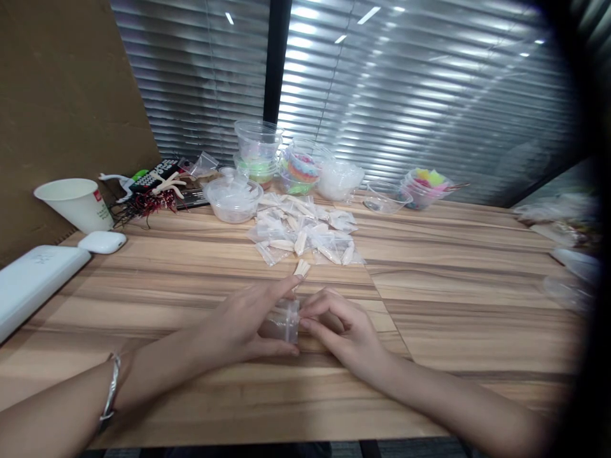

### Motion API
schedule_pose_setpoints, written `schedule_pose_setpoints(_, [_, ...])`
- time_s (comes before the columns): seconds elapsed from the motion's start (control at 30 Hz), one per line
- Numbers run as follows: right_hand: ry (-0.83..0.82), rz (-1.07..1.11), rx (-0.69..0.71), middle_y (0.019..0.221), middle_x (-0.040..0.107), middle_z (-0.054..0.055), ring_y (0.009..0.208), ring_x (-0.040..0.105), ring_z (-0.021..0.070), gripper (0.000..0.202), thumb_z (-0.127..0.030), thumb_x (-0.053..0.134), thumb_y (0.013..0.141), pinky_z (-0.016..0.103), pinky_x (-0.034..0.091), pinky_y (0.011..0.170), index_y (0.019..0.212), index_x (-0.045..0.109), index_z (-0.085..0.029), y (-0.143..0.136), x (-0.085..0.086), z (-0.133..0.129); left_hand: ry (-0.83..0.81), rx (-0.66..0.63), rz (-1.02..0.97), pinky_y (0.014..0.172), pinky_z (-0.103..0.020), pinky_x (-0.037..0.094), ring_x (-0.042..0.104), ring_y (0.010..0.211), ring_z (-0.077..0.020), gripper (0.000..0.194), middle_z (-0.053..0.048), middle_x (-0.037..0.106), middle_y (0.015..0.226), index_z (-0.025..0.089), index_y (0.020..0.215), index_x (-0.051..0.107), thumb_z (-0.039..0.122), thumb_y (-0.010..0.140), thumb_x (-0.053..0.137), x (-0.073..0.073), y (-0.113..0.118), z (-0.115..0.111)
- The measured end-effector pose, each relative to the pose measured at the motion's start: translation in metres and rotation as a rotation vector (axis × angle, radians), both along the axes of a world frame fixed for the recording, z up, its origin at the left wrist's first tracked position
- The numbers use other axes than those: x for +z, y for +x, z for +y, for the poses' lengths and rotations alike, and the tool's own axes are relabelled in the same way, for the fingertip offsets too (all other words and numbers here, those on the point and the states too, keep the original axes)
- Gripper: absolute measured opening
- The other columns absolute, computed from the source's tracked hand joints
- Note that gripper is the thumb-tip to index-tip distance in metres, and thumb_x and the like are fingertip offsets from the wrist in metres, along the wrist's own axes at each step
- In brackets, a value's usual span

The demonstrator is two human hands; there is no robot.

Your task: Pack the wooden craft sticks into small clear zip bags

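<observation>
A small clear zip bag [282, 322] is between my two hands, low over the near part of the table. My left hand [238, 321] grips it from the left, thumb along the near side and forefinger along the far side. My right hand [341, 324] pinches the bag's right edge between thumb and forefinger; its other fingers are curled. Just beyond my left fingertips shows a small pale piece with finger-like prongs [302, 268]; its lower part is hidden. Farther back lies a pile of clear bags with pale pieces [305, 229] inside.
Clear tubs [233, 200] and cups with colourful contents [301, 168] line the back. On the left are a paper cup [79, 203], a white earbud case [102, 242], a white power bank [38, 280] and a tangle of small items [153, 191]. Blurred plastic items [568, 267] lie at right.
</observation>
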State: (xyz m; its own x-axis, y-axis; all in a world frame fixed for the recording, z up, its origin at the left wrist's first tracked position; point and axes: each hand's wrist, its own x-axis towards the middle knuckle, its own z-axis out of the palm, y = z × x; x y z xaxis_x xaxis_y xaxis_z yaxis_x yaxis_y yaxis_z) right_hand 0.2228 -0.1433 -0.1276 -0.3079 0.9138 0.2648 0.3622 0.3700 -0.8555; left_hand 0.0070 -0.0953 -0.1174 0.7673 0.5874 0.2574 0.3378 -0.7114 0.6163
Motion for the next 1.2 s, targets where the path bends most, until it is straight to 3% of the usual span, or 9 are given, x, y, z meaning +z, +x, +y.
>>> schedule_pose_setpoints(0.13, [0.019,-0.029,-0.006,0.084,0.058,0.001,0.080,0.056,0.0094,0.003,-0.020,0.058,0.083,0.024,0.044,0.074,0.081,0.056,-0.018,0.002,-0.002,-0.002,-0.025,-0.008,0.015,0.093,-0.033,0.044,0.052,0.115,-0.0213,0.083,-0.009,0.050,0.130,0.027,0.142,0.017,0.049,0.077,0.063,0.001,0.000,-0.002])
schedule_pose_setpoints(0.33, [0.049,0.006,-0.105,0.090,0.059,0.001,0.086,0.056,0.0099,0.006,-0.019,0.055,0.086,0.024,0.045,0.078,0.092,0.057,-0.021,0.001,-0.002,0.000,-0.022,0.005,0.006,0.099,-0.036,0.040,0.045,0.122,-0.0219,0.086,-0.008,0.044,0.137,0.030,0.143,0.014,0.050,0.076,0.063,-0.001,-0.003,-0.004])
schedule_pose_setpoints(0.5, [0.082,0.014,-0.062,0.098,0.060,0.001,0.096,0.056,0.0112,0.013,-0.016,0.051,0.088,0.026,0.044,0.086,0.097,0.057,-0.023,0.003,-0.001,-0.001,-0.076,0.018,-0.008,0.098,-0.037,0.041,0.047,0.121,-0.0229,0.085,-0.009,0.043,0.137,0.029,0.144,0.014,0.049,0.077,0.063,0.001,-0.001,-0.003])
schedule_pose_setpoints(0.87, [-0.033,0.074,0.037,0.090,0.062,0.002,0.086,0.059,0.0086,0.008,-0.017,0.051,0.088,0.021,0.047,0.077,0.090,0.058,-0.019,-0.005,0.002,-0.002,-0.081,-0.012,-0.039,0.096,-0.034,0.043,0.048,0.119,-0.0206,0.086,-0.008,0.045,0.135,0.031,0.144,0.011,0.044,0.077,0.064,-0.001,0.001,-0.004])
schedule_pose_setpoints(1.07, [0.113,0.020,0.082,0.090,0.062,0.003,0.090,0.057,0.0123,0.011,-0.015,0.056,0.084,0.027,0.046,0.081,0.090,0.064,-0.020,-0.006,0.003,-0.001,-0.096,-0.040,-0.079,0.093,-0.033,0.045,0.053,0.112,-0.0198,0.081,-0.008,0.052,0.127,0.030,0.142,0.018,0.042,0.078,0.064,-0.005,0.004,-0.005])
schedule_pose_setpoints(1.2, [0.163,0.040,-0.010,0.089,0.056,0.004,0.089,0.054,0.0126,0.006,-0.018,0.060,0.082,0.026,0.046,0.079,0.083,0.065,-0.021,-0.007,0.004,0.002,-0.049,-0.075,-0.111,0.094,-0.033,0.044,0.051,0.116,-0.0211,0.080,-0.009,0.049,0.131,0.031,0.143,0.017,0.041,0.079,0.064,-0.005,0.005,-0.007])
